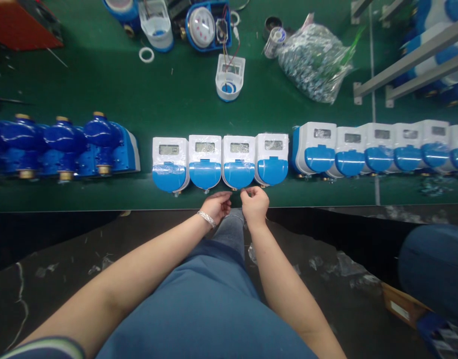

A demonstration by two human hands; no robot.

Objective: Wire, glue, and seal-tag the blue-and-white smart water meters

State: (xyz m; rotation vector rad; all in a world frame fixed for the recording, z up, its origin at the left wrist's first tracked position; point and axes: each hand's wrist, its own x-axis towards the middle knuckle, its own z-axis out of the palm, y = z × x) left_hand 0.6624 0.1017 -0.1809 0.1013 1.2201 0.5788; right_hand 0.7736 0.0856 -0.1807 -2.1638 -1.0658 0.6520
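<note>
- Head view, hands: the left hand and the right hand are being held close together at the near edge of the green bench; the fingers of both are being curled inward, pinched at the small brass fitting under the third meter; what exactly is being gripped between the fingertips cannot be told; a beaded bracelet is being worn on the left wrist.
- Head view, the meter: the third meter is standing in a row of four white-and-blue meters, just beyond the hands; each is being shown with a small display above a blue flap covered in clear film.
- Head view, surroundings: a second row of like meters is being kept to the right, set slightly apart; blue meter bodies with brass ends are being lined up to the left; an opened meter housing with wires is lying farther back; a clear bag of small parts is lying beyond it to the right; a white ring is lying on the bench at the far left.
</note>
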